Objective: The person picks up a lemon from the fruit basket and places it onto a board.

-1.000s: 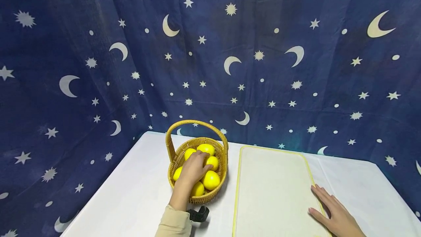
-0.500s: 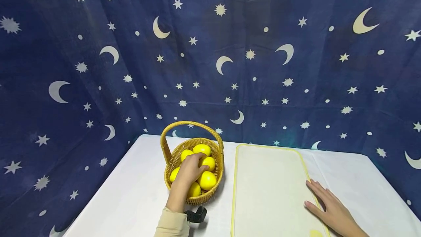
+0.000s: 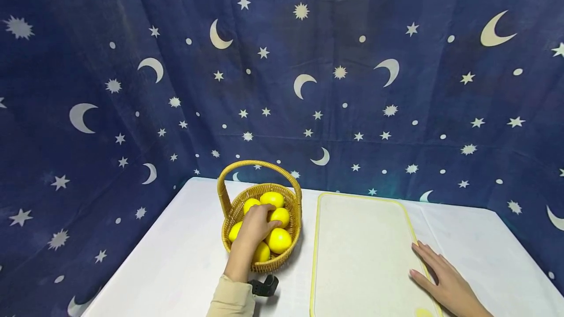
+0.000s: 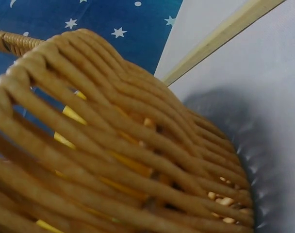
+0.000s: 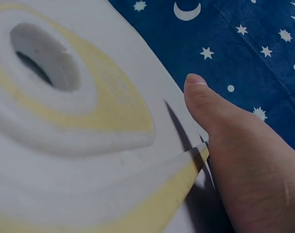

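Observation:
Yellow lemons (image 3: 279, 240) fill a wicker basket (image 3: 296, 251) with a tall arched handle. My left hand (image 3: 255, 224) reaches into it from the front, thumb and forefinger on either side of one lemon (image 3: 280, 216); its other fingertips are hidden. The left wrist view shows only the woven basket wall (image 4: 138, 131), with yellow showing through the gaps. Beside the basket a white cutting board (image 3: 361, 253) with a yellow rim lies flat. My right hand (image 3: 447, 280) rests on its right edge, fingers extended; the right wrist view shows the thumb (image 5: 205, 104) by the rim.
A white cloth (image 3: 163, 258) covers the table. Dark blue curtains (image 3: 273, 87) with moons and stars hang behind and at the left. A black strap (image 3: 264, 286) sticks out by my left wrist. The board has a hole (image 5: 48, 58) near its front.
The head view shifts slightly. My left hand stays in the basket, with its thumb drawn slightly closer around the lemon. The right hand stays at the board's edge.

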A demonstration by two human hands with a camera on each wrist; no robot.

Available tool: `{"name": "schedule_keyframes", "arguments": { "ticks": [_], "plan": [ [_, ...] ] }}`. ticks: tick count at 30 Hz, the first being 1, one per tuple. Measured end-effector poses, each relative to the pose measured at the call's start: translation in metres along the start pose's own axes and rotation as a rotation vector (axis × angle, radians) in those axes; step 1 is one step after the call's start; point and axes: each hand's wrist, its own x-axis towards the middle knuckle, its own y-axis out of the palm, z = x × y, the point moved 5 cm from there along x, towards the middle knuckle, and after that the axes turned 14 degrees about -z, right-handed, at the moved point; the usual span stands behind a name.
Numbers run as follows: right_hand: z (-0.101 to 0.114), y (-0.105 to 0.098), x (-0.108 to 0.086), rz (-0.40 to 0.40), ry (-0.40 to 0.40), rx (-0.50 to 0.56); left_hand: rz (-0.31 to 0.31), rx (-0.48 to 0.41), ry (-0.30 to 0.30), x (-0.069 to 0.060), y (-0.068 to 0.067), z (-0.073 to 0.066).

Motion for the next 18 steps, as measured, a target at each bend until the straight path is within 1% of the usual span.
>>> {"name": "schedule_keyframes", "arguments": {
  "ticks": [2, 8, 11, 14, 18],
  "plan": [
    [-0.0004, 0.0002, 0.0002, 0.002, 0.0, -0.003, -0.003, 0.015, 0.003, -0.0004, 0.0, 0.0002],
    [-0.0026, 0.0002, 0.0003, 0.019, 0.012, -0.007, -0.002, 0.057, 0.036, -0.0008, 0.0003, -0.0016],
    [-0.0024, -0.0001, 0.0003, 0.017, 0.009, -0.008, 0.009, 0.038, 0.041, -0.0012, 0.001, -0.0021],
    [-0.0011, -0.0009, -0.0001, -0.004, -0.011, -0.009, 0.029, 0.011, 0.043, -0.0009, 0.002, -0.0023],
    [0.0005, -0.001, -0.0002, -0.015, -0.02, -0.004, 0.045, -0.026, 0.033, 0.0004, 0.0023, -0.0021]
  ]
}}
